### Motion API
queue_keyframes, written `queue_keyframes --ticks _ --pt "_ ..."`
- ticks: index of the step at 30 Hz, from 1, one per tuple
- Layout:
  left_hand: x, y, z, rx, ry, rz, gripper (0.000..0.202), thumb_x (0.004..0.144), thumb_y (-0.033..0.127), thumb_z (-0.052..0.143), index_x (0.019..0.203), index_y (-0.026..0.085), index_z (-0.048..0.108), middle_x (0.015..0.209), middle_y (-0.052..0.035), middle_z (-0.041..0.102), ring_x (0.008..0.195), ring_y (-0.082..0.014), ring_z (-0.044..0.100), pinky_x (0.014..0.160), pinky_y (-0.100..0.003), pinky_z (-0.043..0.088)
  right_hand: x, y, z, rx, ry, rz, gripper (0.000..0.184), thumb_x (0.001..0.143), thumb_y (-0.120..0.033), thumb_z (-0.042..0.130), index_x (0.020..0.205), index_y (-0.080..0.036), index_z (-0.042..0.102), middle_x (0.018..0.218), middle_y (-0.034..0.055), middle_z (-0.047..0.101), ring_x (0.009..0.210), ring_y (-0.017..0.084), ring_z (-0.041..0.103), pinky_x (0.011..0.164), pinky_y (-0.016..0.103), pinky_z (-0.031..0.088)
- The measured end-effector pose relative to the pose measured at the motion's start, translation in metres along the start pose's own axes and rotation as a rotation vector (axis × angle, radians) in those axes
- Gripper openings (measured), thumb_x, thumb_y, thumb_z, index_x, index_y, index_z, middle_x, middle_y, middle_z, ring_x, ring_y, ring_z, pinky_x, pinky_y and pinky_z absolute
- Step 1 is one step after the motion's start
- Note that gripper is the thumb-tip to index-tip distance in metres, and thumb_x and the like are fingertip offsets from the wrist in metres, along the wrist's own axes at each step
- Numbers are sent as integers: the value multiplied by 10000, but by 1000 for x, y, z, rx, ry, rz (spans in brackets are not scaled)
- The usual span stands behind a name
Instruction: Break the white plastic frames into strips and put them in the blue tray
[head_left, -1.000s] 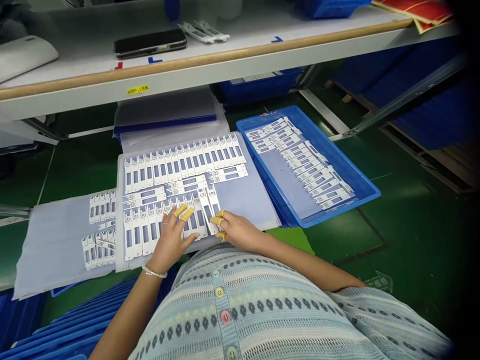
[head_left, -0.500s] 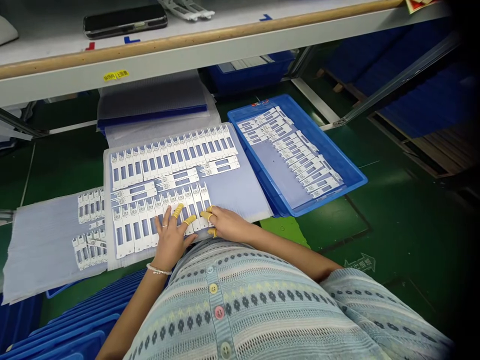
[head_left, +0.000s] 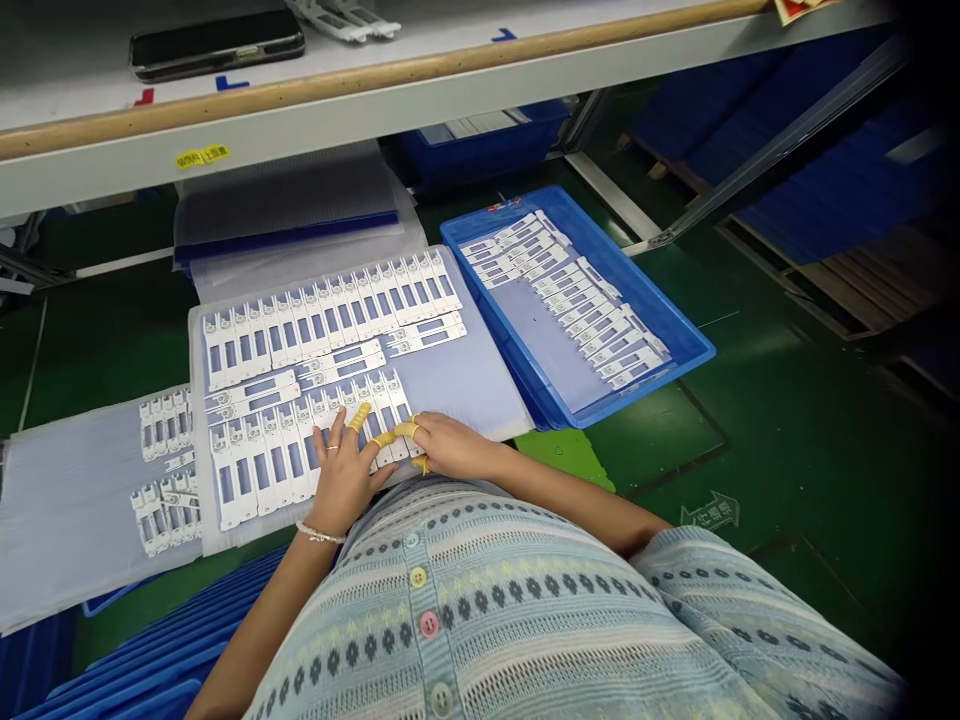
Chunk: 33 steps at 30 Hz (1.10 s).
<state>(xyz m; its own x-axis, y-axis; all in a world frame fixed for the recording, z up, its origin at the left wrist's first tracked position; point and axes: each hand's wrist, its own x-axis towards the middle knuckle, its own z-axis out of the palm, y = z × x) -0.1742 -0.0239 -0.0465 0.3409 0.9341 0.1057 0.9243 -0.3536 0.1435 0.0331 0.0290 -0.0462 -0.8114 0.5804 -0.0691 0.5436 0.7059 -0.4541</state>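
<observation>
My left hand [head_left: 345, 475] lies over the lower row of slotted white plastic parts [head_left: 281, 455], fingers spread and touching them. Yellow covers wrap some fingertips on both hands. At the right end of that row, my right hand [head_left: 450, 445] has its fingers bent round the last white plastic part [head_left: 401, 410], index finger on top and thumb lower down. Part of that piece is hidden beneath the fingers. The rows rest on a translucent sheet [head_left: 480, 385]. Farther up the sheet stands another upright row [head_left: 330, 315], with several parts lying crosswise between the two rows.
A blue tray [head_left: 652, 310] with more white parts stands to the right. On the left, another sheet [head_left: 67, 500] carries similar parts. The bench edge [head_left: 420, 85] crosses above, with a phone [head_left: 217, 45] on it. Blue crates [head_left: 172, 640] are stacked at lower left.
The view has shifted slightly, so most things appear farther left. My right fingers have moved in closer to my left hand at the row's end. The parts keep their arrangement.
</observation>
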Motion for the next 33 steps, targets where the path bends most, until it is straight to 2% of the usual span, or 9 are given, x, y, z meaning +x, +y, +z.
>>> queue_keyframes --ticks 4,8,13,16,19,22,24,28,33 --pt "3 -1 0 3 5 16 221 832 382 623 969 218 677 1262 -202 556 1382 -421 291 1045 -712 211 3 1 -4 -12 -19 -21 398 868 -206 610 1219 -45 514 1087 164 595 1000 258 550 876 379 438" --pt "4 -4 -1 15 3 46 196 837 366 607 888 193 682 1110 -218 607 1350 -440 336 1010 -717 251 4 1 -11 -66 -57 -63 403 866 -263 627 1197 -53 536 1061 154 598 965 253 561 847 363 448" --pt "6 -2 7 -8 121 73 191 827 365 604 942 226 667 1153 -199 597 1341 -438 349 1009 -701 259 1 23 -35 -78 -7 -115 415 899 -400 574 1201 -115 555 1071 124 596 919 218 578 806 320 468" --pt "11 10 11 -61 171 76 290 838 316 589 1120 256 613 1342 -203 500 1372 -439 295 1027 -716 207 -3 67 -65 -110 132 -64 386 942 -415 505 1202 -139 577 1073 119 610 951 208 582 852 315 461" --pt "17 26 12 -116 217 62 343 845 283 575 1188 278 564 1375 -181 479 1397 -416 258 1051 -696 195 -7 138 -103 -138 271 91 332 962 -355 479 1193 -146 593 1102 109 617 1047 190 563 929 292 432" --pt "22 41 15 -162 274 21 302 872 259 530 1173 251 555 1352 -178 491 1412 -387 244 1072 -662 214 -7 221 -133 -198 253 447 349 968 -275 462 1284 -145 533 1229 114 573 1129 177 537 959 263 415" --pt "24 50 20 -188 302 -17 283 880 259 513 1161 241 547 1347 -184 484 1410 -380 255 1070 -643 250 -4 272 -145 -235 199 567 409 942 -215 489 1328 -80 493 1246 168 556 1113 219 554 934 297 433" --pt "24 68 31 -229 325 -112 270 898 283 476 1163 265 520 1355 -168 461 1383 -369 312 1026 -602 360 12 345 -150 -283 37 553 477 842 -182 623 1293 -49 539 1225 198 574 1090 268 567 903 313 438" --pt "20 89 36 -268 335 -249 302 884 255 499 1182 298 513 1402 -132 427 1385 -369 308 1015 -601 378 37 383 -152 -337 -121 431 526 779 -239 696 1280 -132 573 1284 167 549 1164 293 509 927 336 404"
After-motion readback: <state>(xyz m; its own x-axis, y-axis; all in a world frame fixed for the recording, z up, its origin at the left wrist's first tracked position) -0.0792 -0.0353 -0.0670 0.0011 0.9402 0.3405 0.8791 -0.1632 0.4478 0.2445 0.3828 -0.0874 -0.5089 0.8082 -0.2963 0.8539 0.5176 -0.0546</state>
